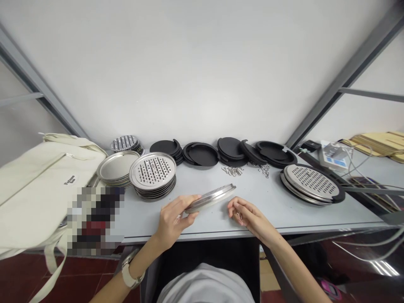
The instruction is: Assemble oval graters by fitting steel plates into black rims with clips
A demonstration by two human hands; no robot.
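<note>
My left hand [176, 216] grips a round metal plate [213, 197] by its near left edge, thumb below and fingers above. The plate is tilted and seen almost edge-on over the table, so its face hardly shows. Just right of it, my right hand [248, 214] is closed, fingers curled around a small wire clip [239, 215] that is mostly hidden. Beyond the hands lie two small heaps of wire clips, a left heap [232, 171] and a right heap [264, 170]. Left of my left hand stands a stack of round grater plates [153, 170], perforated on top.
Plain metal discs [118, 166] are stacked at left, beside a cream bag [41, 189]. Black round trays [202, 154] line the wall. At right, grater plates rest in a black holder [339, 193]. A white device [334, 155] with cables stands near the grey frame post [341, 84].
</note>
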